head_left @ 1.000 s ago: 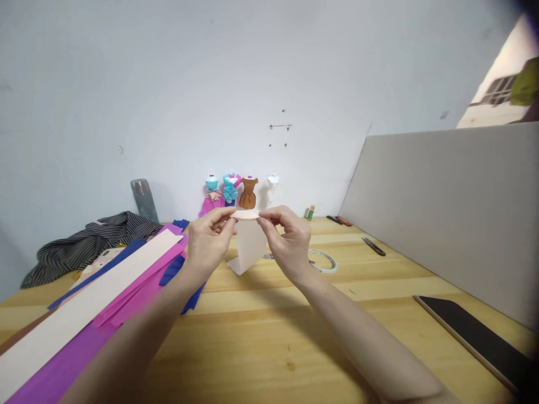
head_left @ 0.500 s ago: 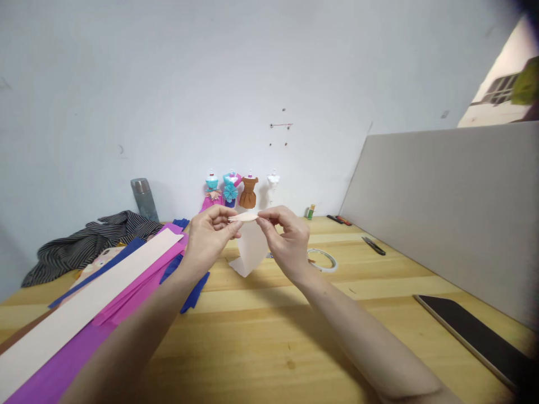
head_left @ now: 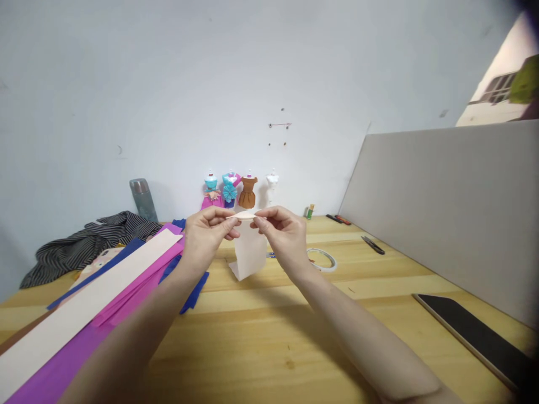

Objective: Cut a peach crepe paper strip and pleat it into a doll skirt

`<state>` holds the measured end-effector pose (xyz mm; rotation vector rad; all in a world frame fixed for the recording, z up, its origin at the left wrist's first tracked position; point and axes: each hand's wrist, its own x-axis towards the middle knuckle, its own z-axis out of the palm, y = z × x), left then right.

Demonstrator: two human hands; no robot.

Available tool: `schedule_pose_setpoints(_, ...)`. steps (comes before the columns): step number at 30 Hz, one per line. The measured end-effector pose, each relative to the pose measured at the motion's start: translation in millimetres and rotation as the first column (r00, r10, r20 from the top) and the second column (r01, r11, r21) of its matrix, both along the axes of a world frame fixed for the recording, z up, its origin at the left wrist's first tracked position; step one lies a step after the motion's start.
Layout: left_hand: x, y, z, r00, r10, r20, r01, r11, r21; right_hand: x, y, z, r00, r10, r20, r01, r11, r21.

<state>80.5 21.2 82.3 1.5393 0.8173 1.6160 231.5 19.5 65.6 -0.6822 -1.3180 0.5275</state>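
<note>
A pale peach strip of crepe paper (head_left: 250,249) hangs above the table between my hands, its lower end bent to one side. My left hand (head_left: 206,233) pinches the left end of its narrow top edge between thumb and fingers. At the right end of that edge, my right hand (head_left: 283,233) grips it the same way. Between the fingertips the top edge looks folded and slightly arched. Beyond the hands stand small dress-form figures: one in a brown dress (head_left: 248,192), two in blue and pink, and a bare white one (head_left: 272,182).
Coloured crepe paper sheets (head_left: 126,300) and a striped cloth (head_left: 96,238) lie at left, near a flask (head_left: 143,199). To the right are a tape roll (head_left: 332,261), scissors (head_left: 373,245), a small green item (head_left: 310,211) and a dark tablet-like slab (head_left: 471,336). A grey panel (head_left: 442,207) borders the right.
My fingers shift along the paper's top edge, which went from flat to pinched and arched. My left fingers have eased back a little; the hanging part has swung slightly.
</note>
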Motion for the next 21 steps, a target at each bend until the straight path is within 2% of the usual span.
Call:
schedule_pose_setpoints(4,-1.3,1.1,-0.7,0.995,-0.086,0.059,0.088,0.996,-0.027,0.0,-1.4,-0.2,0.999,-0.043,0.015,0.042,0.997,0.06)
schedule_pose_setpoints(7,-1.3,1.9,-1.2,0.992,-0.098,0.076,0.1,0.995,-0.028,0.7,-1.4,-1.9,0.996,-0.071,0.049,0.067,0.994,0.083)
schedule_pose_setpoints(14,-2.7,0.8,4.2,0.997,-0.067,-0.032,0.065,0.996,-0.054,2.7,3.5,-7.8,0.975,-0.164,0.148,0.142,0.978,0.153)
schedule_pose_setpoints(21,-7.5,3.9,6.4,0.983,-0.168,-0.068,0.16,0.98,-0.115,3.2,9.3,-10.7,0.966,-0.204,0.158,0.174,0.967,0.187)
